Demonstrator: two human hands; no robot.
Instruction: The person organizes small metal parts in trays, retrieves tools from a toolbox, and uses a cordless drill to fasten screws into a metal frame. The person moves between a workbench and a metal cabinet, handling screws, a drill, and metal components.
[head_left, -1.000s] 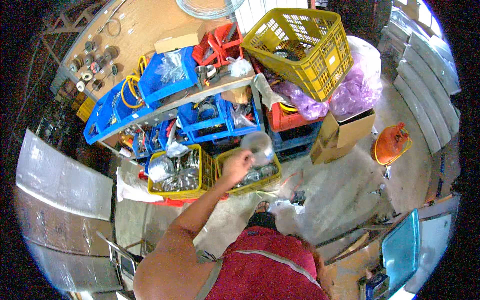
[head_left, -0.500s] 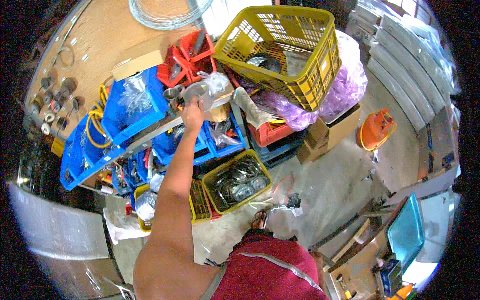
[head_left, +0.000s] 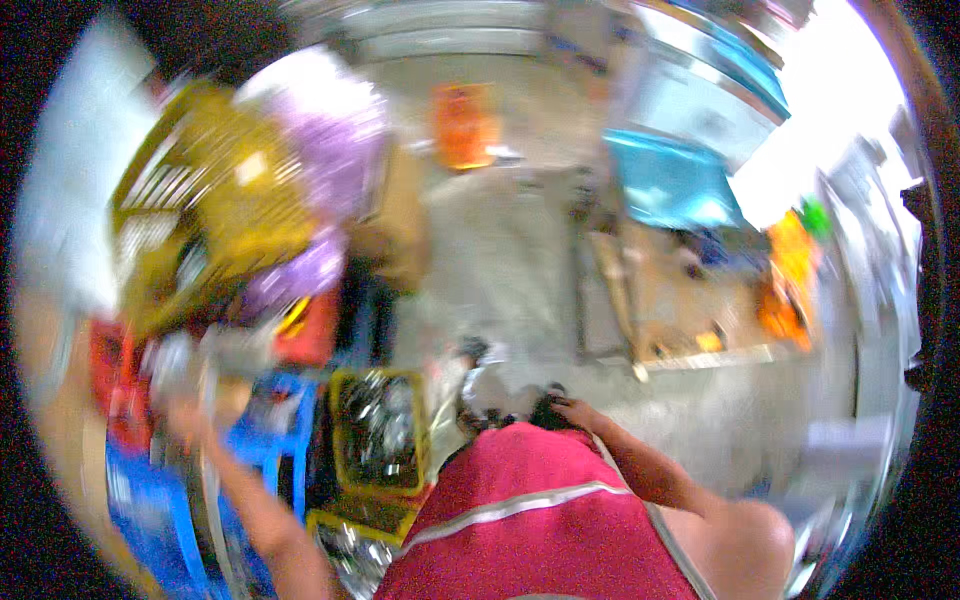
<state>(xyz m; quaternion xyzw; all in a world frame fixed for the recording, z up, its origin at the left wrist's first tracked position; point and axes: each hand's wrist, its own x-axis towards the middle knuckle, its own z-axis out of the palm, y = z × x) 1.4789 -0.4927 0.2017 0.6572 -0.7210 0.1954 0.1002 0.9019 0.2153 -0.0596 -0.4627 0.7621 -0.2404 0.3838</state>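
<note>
Strong blur smears the whole view. My left hand (head_left: 187, 422) reaches out at the left, over the row of bins, with its fingers smeared. Just beyond it is a pale greyish shape (head_left: 170, 362); whether I hold it cannot be made out. Beside the hand lie a red bin (head_left: 118, 385) and blue bins (head_left: 150, 500). My right hand (head_left: 578, 413) is low in front of my body, at the hem of my red top. Its fingers are next to a dark thing (head_left: 550, 405), and I cannot tell if they grip it.
A yellow slotted crate (head_left: 225, 190) stands at the left beside purple-white plastic bags (head_left: 335, 150). A yellow-rimmed bin (head_left: 378, 490) sits near my feet. Ahead on the floor is an orange gas cylinder (head_left: 462, 128). At right are a blue tray (head_left: 675, 180) and a low wooden bench (head_left: 690, 300).
The view has swung to the right, so bins and crate now lie further left. My left hand stays over the bins, where it was at a clear round disc. My right hand has come into view.
</note>
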